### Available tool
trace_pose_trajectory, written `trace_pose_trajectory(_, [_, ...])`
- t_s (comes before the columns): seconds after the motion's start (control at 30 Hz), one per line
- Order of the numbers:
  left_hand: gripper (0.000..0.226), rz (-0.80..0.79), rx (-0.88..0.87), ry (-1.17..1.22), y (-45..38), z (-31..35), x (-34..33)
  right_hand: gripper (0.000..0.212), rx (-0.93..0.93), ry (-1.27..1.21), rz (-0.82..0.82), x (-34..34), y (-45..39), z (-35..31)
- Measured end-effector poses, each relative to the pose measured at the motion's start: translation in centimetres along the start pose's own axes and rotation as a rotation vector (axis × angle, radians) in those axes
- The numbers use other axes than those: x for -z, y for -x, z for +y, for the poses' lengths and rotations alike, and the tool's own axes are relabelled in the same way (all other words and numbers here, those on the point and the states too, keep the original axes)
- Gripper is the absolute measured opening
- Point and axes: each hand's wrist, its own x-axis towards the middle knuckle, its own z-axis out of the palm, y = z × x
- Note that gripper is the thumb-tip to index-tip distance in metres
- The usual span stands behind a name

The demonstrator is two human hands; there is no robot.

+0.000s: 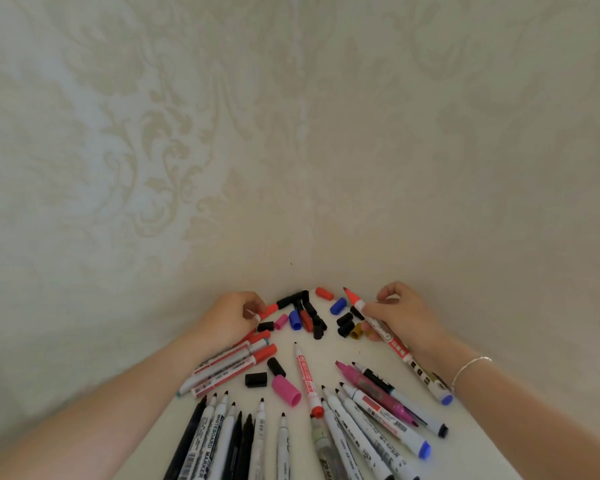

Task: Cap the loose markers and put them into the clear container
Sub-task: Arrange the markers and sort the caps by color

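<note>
My right hand (397, 315) grips an uncapped red marker (378, 323) at the back right, its red tip pointing up and away. My left hand (234, 315) curls over the table at the back left, its fingertips pinching a small red cap (270, 309). Between the hands lies a pile of loose caps (309, 315) in black, red, blue, pink and yellow. Several capped red markers (232, 367) lie under my left wrist. Many uncapped markers (343, 427) fan out across the near table. No clear container is in view.
A large pink cap (285, 389) and two black caps (256, 379) lie in the middle of the white table (326, 351). A patterned cream wall (291, 133) stands right behind the table. A bracelet sits on my right wrist.
</note>
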Motion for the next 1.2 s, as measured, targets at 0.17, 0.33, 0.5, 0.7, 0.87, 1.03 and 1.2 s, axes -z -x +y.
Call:
trace_pose_trajectory(0.17, [0.019,-0.098,-0.03,-0.301,-0.6,-0.7,-0.1,0.027,-0.018,-0.042,0.057,-0.4,-0.9,0.6])
trace_pose_trajectory(0.33, [0.019,-0.051,-0.107,-0.343,-2.0,0.6,-1.5,0.024,-0.009,0.011,0.107,-0.3,-1.9,1.0])
trace_pose_trajectory(0.5, [0.038,-0.038,-0.195,-0.209,-4.3,3.2,-4.7,0.018,-0.002,0.044,0.118,-0.3,-2.4,0.7])
trace_pose_trajectory(0.7, [0.043,-0.032,-0.251,-0.194,-8.0,6.2,-7.3,0.021,0.0,0.043,0.113,0.2,-2.6,0.5])
trace_pose_trajectory(0.87, [0.046,-0.12,-0.236,-0.43,-11.1,7.2,-8.7,0.011,0.01,0.012,0.12,0.3,-2.5,0.4])
trace_pose_trajectory(1.03, [0.033,-0.094,-0.247,-0.591,-12.9,6.3,-9.2,0.011,0.027,0.075,0.091,0.5,-2.4,0.2])
trace_pose_trajectory(1.2, [0.018,0.0,-0.289,-0.719,-13.1,6.0,-9.2,0.01,0.009,0.101,0.064,0.2,-2.7,0.3])
